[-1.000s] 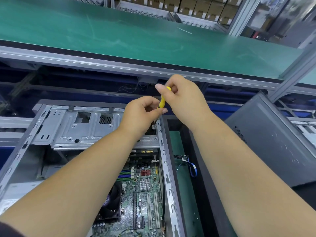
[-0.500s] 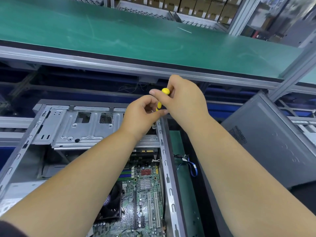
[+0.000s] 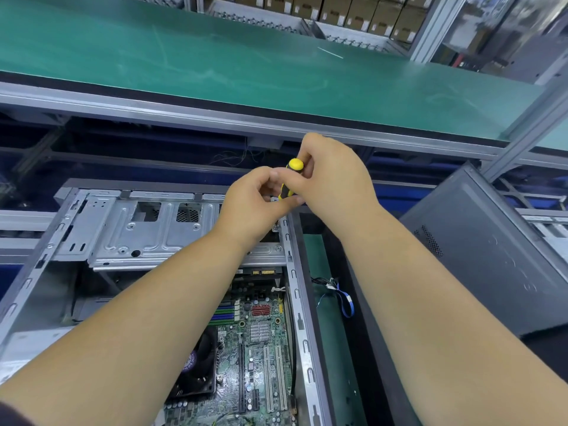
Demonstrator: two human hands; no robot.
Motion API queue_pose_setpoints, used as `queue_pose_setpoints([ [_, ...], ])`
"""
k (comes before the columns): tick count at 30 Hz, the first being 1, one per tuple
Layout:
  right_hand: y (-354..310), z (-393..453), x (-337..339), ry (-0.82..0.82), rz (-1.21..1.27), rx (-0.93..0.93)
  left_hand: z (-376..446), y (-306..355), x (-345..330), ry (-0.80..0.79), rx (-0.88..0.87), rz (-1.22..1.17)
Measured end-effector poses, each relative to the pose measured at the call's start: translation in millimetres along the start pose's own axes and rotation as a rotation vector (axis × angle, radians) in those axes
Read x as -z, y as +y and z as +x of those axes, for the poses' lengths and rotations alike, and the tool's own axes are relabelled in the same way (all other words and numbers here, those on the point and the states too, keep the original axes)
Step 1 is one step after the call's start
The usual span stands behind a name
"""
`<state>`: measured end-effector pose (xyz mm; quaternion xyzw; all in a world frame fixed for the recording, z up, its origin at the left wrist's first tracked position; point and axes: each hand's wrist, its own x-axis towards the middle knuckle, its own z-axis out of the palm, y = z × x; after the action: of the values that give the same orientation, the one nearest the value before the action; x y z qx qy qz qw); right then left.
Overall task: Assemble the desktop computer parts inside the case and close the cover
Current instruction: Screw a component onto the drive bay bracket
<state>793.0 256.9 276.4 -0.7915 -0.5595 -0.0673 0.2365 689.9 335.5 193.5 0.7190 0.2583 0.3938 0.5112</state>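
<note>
Since a second ago the screwdriver point(image 3: 290, 179) has stood more upright, its yellow cap now clear of the right hand point(image 3: 330, 176) pinching it. The left hand point(image 3: 253, 204) grips the shaft at the open case's point(image 3: 295, 290) far corner. A tilted tip could slip onto the circuit board point(image 3: 261, 348).

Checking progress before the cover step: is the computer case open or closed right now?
Open. The motherboard shows inside the case, and the dark side panel leans off to its right.
</note>
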Motion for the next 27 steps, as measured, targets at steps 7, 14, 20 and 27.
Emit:
queue_pose_setpoints([
  [7,-1.8,-7.8,6.6,-0.126,0.289,0.049,-3.0,-1.8,4.4,-0.078,0.023,-0.005],
  [14,-2.3,-6.0,-1.5,-0.006,0.065,0.061,-2.4,3.2,0.0,0.012,-0.019,0.063],
  [20,-1.1,-7.9,2.2,-0.09,0.246,0.036,0.1,0.0,4.3,0.036,-0.013,0.12],
  [27,0.2,-0.5,5.4,-0.098,0.059,0.007,-1.9,1.5,6.2,-0.047,-0.004,0.113],
])
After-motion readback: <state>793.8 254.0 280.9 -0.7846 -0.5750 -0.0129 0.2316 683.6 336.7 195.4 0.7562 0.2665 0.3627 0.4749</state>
